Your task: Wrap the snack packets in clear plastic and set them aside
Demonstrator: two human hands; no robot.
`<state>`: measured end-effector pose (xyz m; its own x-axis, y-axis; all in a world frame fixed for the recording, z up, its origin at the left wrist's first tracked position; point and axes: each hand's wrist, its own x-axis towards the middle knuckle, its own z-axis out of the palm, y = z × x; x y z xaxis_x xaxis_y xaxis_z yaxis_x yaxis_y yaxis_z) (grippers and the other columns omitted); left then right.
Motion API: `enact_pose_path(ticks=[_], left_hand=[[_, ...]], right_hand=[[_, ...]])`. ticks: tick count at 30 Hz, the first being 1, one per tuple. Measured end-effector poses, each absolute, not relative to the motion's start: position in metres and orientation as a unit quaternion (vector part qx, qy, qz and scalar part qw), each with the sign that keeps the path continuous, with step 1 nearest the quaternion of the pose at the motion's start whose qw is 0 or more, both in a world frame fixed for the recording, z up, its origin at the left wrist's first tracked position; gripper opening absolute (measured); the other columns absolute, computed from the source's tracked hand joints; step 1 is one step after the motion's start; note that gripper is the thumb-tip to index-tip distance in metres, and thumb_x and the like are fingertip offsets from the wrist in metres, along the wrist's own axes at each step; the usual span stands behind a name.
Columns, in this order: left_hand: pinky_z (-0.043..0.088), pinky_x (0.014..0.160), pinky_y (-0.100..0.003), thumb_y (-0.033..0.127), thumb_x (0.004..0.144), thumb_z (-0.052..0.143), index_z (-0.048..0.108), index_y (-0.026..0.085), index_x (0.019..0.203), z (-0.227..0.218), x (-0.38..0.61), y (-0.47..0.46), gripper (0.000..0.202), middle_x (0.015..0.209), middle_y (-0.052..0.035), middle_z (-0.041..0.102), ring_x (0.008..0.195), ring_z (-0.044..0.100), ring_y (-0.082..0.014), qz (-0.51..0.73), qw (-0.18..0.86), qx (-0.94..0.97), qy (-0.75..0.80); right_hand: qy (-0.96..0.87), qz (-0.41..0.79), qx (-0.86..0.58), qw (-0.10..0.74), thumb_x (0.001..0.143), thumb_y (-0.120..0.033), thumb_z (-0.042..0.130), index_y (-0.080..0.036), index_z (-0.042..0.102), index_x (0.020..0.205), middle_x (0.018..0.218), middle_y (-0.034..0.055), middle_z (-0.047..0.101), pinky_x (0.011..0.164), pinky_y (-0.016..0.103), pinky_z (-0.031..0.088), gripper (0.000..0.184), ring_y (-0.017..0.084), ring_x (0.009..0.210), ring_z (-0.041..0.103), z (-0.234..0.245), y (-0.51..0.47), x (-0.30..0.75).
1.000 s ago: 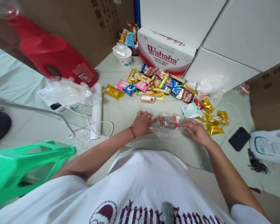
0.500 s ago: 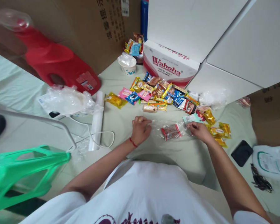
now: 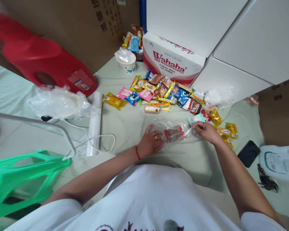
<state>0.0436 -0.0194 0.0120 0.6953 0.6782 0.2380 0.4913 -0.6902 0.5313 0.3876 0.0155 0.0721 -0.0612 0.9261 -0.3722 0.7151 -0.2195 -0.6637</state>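
Note:
A clear plastic bag lies on the pale green sheet in front of me with a red-ended snack packet inside it. My left hand rests on the bag's left end, fingers spread flat, a ring on one finger and a red string on the wrist. My right hand pinches the bag's right edge. A pile of several colourful snack packets lies just beyond, and yellow packets sit right of my right hand.
A Wahaha carton and white boxes stand behind the pile. A paper cup, a red jug, crumpled plastic, a white roll and cable lie left. Green stool near left. Black phone and white jug right.
My left hand has come down from the bag's far left corner and flattened beside the packet. My right hand stays pinched on the bag's right edge. The view shifted slightly.

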Motion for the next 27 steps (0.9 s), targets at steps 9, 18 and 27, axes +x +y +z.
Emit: enact_pose_path(ticks=[9,18,27], left_hand=[[0.039,0.087,-0.046,0.041,0.101,0.05,0.063,0.021,0.068,0.002,0.061,-0.001,0.041,0.076,-0.0072,0.069,0.096,0.059,-0.0275,0.265,0.196,0.697,0.637],[0.04,0.082,-0.046,0.031,0.093,0.058,0.064,0.02,0.067,0.006,0.066,0.014,0.029,0.096,-0.0119,0.068,0.102,0.054,-0.0318,0.218,0.173,0.671,0.687],[0.044,0.098,-0.053,0.039,0.086,0.068,0.06,0.022,0.126,0.013,0.075,0.018,0.045,0.127,-0.0159,0.062,0.122,0.053,-0.0378,0.278,0.183,0.65,0.684]], right_hand=[[-0.667,0.28,-0.69,0.038,0.087,-0.044,0.057,-0.021,0.071,0.08,0.066,0.0025,0.065,0.058,0.028,0.039,0.028,0.018,0.06,0.056,0.064,0.025,0.397],[-0.892,0.06,-0.446,0.038,0.078,-0.021,0.073,-0.023,0.057,0.146,0.149,0.0137,0.055,0.111,0.055,0.04,0.07,0.038,0.139,0.042,0.079,0.066,0.336],[-0.862,0.165,-0.479,0.007,0.098,-0.017,0.05,-0.018,0.073,0.095,0.092,0.0085,0.072,0.091,0.032,0.043,0.022,0.021,0.087,0.062,0.057,0.111,0.303]])
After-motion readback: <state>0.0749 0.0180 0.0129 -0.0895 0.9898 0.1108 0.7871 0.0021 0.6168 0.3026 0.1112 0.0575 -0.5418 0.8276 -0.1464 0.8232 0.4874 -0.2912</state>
